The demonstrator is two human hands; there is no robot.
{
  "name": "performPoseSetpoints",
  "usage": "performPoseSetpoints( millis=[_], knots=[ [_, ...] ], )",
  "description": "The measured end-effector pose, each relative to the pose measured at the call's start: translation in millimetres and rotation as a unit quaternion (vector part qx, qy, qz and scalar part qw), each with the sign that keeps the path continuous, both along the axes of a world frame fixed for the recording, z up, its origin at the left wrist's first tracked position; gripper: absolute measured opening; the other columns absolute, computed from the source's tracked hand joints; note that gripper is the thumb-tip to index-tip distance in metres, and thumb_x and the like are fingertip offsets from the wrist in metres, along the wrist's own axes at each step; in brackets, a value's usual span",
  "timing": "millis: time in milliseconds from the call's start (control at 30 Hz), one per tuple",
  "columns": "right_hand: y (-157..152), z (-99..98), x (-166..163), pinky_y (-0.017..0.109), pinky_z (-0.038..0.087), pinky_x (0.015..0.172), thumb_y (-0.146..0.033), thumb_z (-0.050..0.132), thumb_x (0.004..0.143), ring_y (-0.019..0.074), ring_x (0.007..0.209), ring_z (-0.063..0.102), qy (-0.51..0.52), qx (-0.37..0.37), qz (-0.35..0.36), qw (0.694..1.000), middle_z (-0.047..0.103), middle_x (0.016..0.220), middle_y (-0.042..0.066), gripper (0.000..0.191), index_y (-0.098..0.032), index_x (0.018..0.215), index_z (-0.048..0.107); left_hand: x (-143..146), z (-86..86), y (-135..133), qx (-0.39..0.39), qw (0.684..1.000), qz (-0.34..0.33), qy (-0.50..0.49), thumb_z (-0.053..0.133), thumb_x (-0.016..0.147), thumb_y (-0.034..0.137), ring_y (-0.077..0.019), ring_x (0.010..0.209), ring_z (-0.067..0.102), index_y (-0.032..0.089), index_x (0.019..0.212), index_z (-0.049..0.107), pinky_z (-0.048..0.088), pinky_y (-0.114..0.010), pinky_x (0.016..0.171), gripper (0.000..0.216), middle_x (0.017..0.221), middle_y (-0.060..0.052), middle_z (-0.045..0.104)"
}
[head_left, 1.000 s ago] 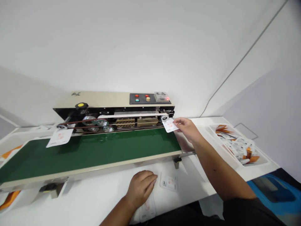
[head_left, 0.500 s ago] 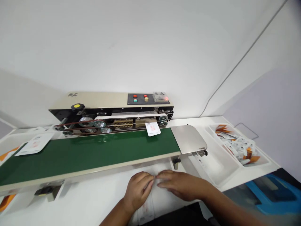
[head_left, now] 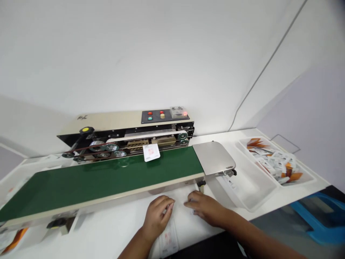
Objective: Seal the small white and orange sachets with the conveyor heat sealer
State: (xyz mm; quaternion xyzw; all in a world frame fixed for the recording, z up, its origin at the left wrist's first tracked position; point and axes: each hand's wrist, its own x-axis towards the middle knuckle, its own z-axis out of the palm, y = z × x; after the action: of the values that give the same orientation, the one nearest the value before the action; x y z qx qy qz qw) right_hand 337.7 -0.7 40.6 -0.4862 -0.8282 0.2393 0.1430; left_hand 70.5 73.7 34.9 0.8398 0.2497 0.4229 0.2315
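My left hand rests palm down on the white table just in front of the sealing machine, fingers loosely stretched, holding nothing. A white pouch with red print lies under its wrist. My right hand sits beside it, fingers curled down over a small white pouch whose edge peeks out. Another white pouch rides on the green conveyor belt under the sealing rollers.
The sealer's control panel with red, green and yellow buttons sits at the back. A metal feed plate ends the belt on the right. A white tray holds several white and orange pouches. A blue bin stands low right.
My right hand left the pouch at the sealer's inlet and came down next to my left hand. That pouch travelled left along the belt. An earlier pouch ran off the left end.
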Motion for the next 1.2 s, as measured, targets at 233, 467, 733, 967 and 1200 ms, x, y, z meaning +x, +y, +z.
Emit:
performPoseSetpoints(
  millis=[233,467,733,967,1200],
  knots=[
    [-0.8,-2.7,-12.2,0.03,0.058,0.085,-0.011,0.044,0.102,0.0185,0.098,0.064,0.121,0.137,-0.04,0.982,0.067,0.112,0.011,0.039,-0.022,0.13,0.069,0.2,-2.5,1.5,-0.028,0.998,-0.056,0.013,0.061,0.103,0.034,-0.0181,0.071,0.069,0.019,0.111,0.072,0.058,-0.028,0.066,0.02,0.088,-0.007,0.074],
    [8.2,5.5,-41.9,0.034,0.06,0.086,-0.02,0.055,0.104,0.0203,0.099,0.067,0.242,0.233,-0.068,0.939,0.069,0.111,0.01,0.038,-0.026,0.141,0.06,6.2,-8.7,0.1,-0.006,0.996,-0.065,0.059,0.057,0.106,0.036,-0.0162,0.064,0.065,0.02,0.09,0.07,0.051,-0.024,0.061,0.026,0.072,-0.002,0.069],
    [22.4,20.2,-37.0,0.03,0.052,0.079,-0.027,0.064,0.099,0.0215,0.088,0.069,0.143,0.007,-0.131,0.981,0.075,0.093,0.005,0.012,-0.022,0.099,0.075,-3.5,-4.6,2.4,-0.114,0.993,0.012,-0.007,0.06,0.104,0.036,-0.0153,0.064,0.063,0.019,0.084,0.069,0.049,-0.023,0.06,0.028,0.073,-0.002,0.066],
    [22.3,39.2,-32.2,0.027,0.04,0.072,-0.031,0.065,0.099,0.019,0.085,0.067,0.041,-0.048,-0.064,0.996,0.075,0.091,0.004,0.015,-0.02,0.095,0.074,0.7,-5.2,2.5,-0.132,0.991,-0.004,-0.015,0.064,0.102,0.037,-0.0147,0.064,0.059,0.019,0.078,0.067,0.046,-0.023,0.061,0.031,0.07,-0.001,0.06],
    [27.9,55.9,-29.7,0.026,0.032,0.065,-0.033,0.065,0.099,0.0162,0.076,0.063,0.033,-0.071,-0.08,0.994,0.073,0.082,0.002,0.019,-0.019,0.09,0.075,-2.2,-6.2,1.4,-0.155,0.987,0.007,-0.04,0.061,0.104,0.037,-0.0138,0.063,0.055,0.019,0.069,0.059,0.042,-0.022,0.06,0.039,0.068,0.001,0.055]
  ],
)
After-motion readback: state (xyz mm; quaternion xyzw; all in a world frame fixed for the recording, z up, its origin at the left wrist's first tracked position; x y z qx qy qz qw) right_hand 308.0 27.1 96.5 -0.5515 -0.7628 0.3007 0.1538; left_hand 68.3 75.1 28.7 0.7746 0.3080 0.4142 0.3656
